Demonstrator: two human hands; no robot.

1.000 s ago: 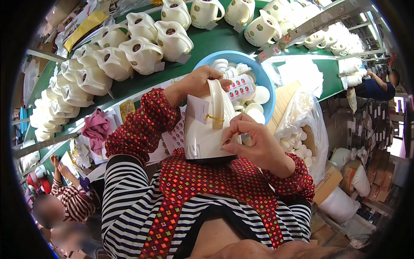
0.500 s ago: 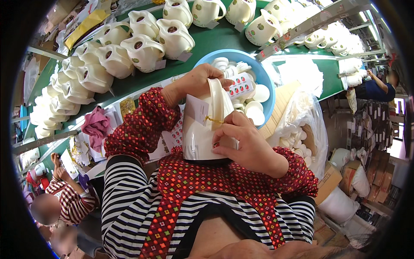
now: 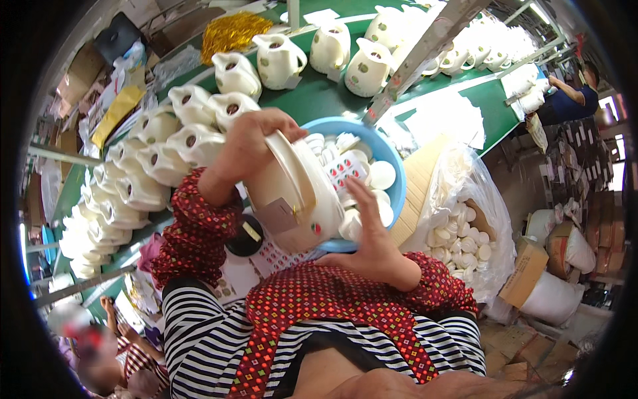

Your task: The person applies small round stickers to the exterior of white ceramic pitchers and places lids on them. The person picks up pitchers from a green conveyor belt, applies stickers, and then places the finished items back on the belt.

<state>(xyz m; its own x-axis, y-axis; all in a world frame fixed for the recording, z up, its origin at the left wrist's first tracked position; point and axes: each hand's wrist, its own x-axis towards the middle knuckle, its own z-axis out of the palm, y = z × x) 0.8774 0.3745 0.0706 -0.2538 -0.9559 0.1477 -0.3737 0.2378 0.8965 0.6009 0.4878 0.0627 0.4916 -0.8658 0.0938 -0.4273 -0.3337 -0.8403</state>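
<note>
My left hand (image 3: pixel 256 143) is closed round the upper handle of a glossy white jug (image 3: pixel 269 183), held tilted over my lap in front of the basin. A grey-white card tag (image 3: pixel 276 214) hangs from the jug on a gold tie. Low on the jug's side sits a small red and green sticker (image 3: pixel 316 228). My right hand (image 3: pixel 373 246) is off the jug, just to its right, with fingers spread and nothing in them. A black disc (image 3: pixel 243 234) with a pale label shows at the jug's left; whether it is the jug's base I cannot tell.
A blue basin (image 3: pixel 401 179) holds white round lids and a sticker sheet (image 3: pixel 345 169). White jugs (image 3: pixel 193 143) in rows cover the green table (image 3: pixel 292 100). At right stand a plastic bag of lids (image 3: pixel 458 246) and a carton (image 3: pixel 523 272). Other people work at both sides.
The jug has swung left and tilted in my left hand. My right hand has let go of it and spread its fingers. The sticker on its side now shows. The view has shifted.
</note>
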